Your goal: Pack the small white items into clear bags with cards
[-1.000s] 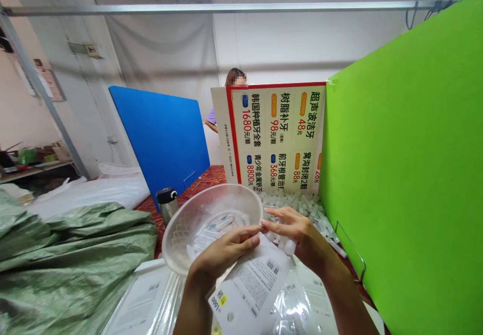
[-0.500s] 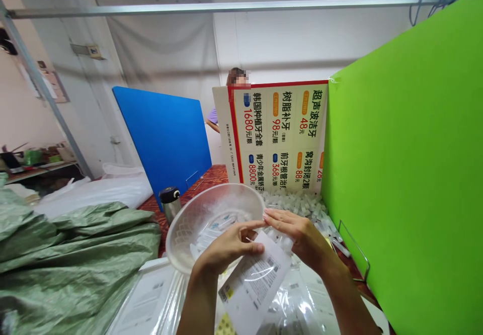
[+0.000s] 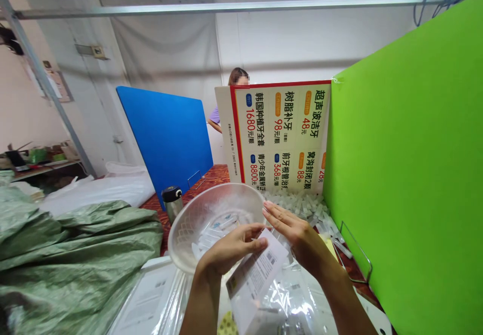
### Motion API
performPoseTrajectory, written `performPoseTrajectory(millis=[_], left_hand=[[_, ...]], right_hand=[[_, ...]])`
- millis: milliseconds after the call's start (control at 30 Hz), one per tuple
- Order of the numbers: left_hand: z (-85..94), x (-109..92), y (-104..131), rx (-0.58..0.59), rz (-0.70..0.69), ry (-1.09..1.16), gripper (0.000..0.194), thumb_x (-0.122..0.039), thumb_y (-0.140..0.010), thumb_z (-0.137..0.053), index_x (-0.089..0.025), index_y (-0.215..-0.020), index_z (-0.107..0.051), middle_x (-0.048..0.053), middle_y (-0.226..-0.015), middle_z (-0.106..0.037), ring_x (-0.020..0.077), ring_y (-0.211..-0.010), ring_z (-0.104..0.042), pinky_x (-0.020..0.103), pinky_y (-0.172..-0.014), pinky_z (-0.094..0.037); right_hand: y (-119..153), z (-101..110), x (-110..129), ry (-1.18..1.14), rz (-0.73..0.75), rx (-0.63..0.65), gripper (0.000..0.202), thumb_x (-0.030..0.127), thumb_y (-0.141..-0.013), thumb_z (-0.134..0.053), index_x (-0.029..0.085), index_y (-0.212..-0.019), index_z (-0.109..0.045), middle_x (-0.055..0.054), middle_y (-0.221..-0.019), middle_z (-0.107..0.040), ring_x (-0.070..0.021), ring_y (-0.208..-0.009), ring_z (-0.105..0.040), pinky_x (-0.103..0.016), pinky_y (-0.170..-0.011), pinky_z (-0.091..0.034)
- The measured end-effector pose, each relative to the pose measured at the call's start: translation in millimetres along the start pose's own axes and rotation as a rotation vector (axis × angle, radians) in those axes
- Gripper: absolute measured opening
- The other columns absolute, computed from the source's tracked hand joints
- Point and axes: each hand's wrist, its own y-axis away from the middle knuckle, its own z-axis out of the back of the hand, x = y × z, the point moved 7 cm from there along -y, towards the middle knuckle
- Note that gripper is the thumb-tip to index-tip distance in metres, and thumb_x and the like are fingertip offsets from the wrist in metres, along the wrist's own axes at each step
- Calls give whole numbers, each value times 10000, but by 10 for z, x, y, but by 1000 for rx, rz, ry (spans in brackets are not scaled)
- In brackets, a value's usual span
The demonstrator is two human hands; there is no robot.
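Note:
My left hand (image 3: 236, 247) pinches the top edge of a glossy white printed packet (image 3: 260, 269) between thumb and fingers. The packet hangs tilted, with small print, a code square and a dark strip showing; whether it is a card or a bag I cannot tell. Close beside its upper corner is my right hand (image 3: 296, 229), fingers pressed together and pointing left. Its thumb is hidden, and so is whatever it pinches. Beyond both hands stands a translucent plastic basin (image 3: 179, 219) with several whitish slim pieces (image 3: 213, 232) inside.
Small translucent pieces (image 3: 302, 204) lie heaped behind my right hand. Clear plastic packaging (image 3: 292, 300) covers the near table. A thermos (image 3: 172, 206) stands left of the basin. Blue (image 3: 169, 139), printed (image 3: 279, 134) and green (image 3: 407, 164) panels enclose the area; a person (image 3: 237, 76) is behind.
The packet has tilted and dropped slightly, turning its printed face more edge-on. My right fingertips have risen a little and parted from the left ones.

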Motion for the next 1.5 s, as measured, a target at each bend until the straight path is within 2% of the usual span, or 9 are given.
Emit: performPoseTrajectory(millis=[67, 167, 367, 600, 800, 1000, 1300, 1400, 1500], left_hand=[[-49, -19, 6, 46, -15, 9, 561, -573, -834, -704, -254, -1293, -659, 98, -1278, -671, 327, -1225, -551, 508, -1095, -357], [-49, -68, 12, -9, -26, 14, 557, -586, -835, -689, -289, -1305, -651, 76, -1328, -659, 338, -1278, -532, 520, -1121, -345], [-70, -171, 20, -40, -34, -61, 532, -510, -819, -733, -248, -1276, -664, 84, -1314, -669, 330, -1235, -580, 500, -1105, -390], [-88, -355, 73, -70, -183, -38, 466, -412, -821, -751, -279, -1257, -657, 75, -1292, -660, 291, -1226, -581, 482, -1114, -383], [-49, -340, 87, -174, -116, -189, 486, -475, -768, -787, -259, -1182, -651, 59, -1145, -676, 291, -1095, -617, 452, -998, -465], [-56, -332, 28, -227, -135, -159, 472, -451, -813, -743, -257, -1223, -610, 73, -1150, -684, 283, -1054, -634, 408, -899, -517], [16, -340, -55, -315, -274, -79, 466, -374, -849, -728, -247, -1268, -570, 110, -1222, -668, 299, -1142, -622, 468, -975, -507], [-12, -392, -66, -323, -316, -51, 433, -333, -852, -730, -253, -1252, -586, 114, -1302, -640, 302, -1238, -583, 476, -1039, -481], [-12, -428, -55, -375, -295, -22, 448, -350, -859, -726, -251, -1268, -571, 117, -1288, -651, 301, -1223, -600, 473, -1019, -501]], right_hand=[[-2, -20, 0, 14, 9, 17, 724, -35, -939, -464, 260, -1573, -279, -108, -1545, -455, -213, -1437, -428, -453, -1144, -461], [-3, -70, -10, 39, -6, 50, 784, -70, -895, -462, 252, -1584, -271, -120, -1561, -440, -229, -1460, -393, -455, -1142, -467], [4, -152, 24, 40, -22, 51, 955, -151, -782, -406, 286, -1604, -195, -126, -1586, -403, -258, -1471, -379, -487, -1109, -500], [12, 69, 170, 85, 41, -219, 793, -37, -928, -419, 314, -1604, -200, -124, -1490, -477, -259, -1374, -486, -468, -1071, -541], [59, 173, 47, 52, -67, -354, 755, -30, -935, -386, 360, -1575, -291, -108, -1389, -523, -252, -1332, -516, -498, -1073, -533], [52, 141, -113, -202, -175, -169, 877, -93, -842, -322, 339, -1596, -208, -64, -1570, -431, -237, -1443, -426, -526, -1150, -454], [32, 170, -41, -218, -262, 98, 1042, -146, -699, -300, 370, -1597, -187, 25, -1628, -326, -227, -1512, -276, -598, -1235, -235], [-14, 101, 25, -226, -205, 124, 1047, -147, -689, -303, 368, -1595, -191, 32, -1625, -327, -213, -1514, -271, -603, -1249, -163], [-43, 148, 21, -237, -215, 26, 975, -121, -755, -313, 354, -1597, -192, 22, -1619, -349, -207, -1500, -313, -582, -1253, -198]])
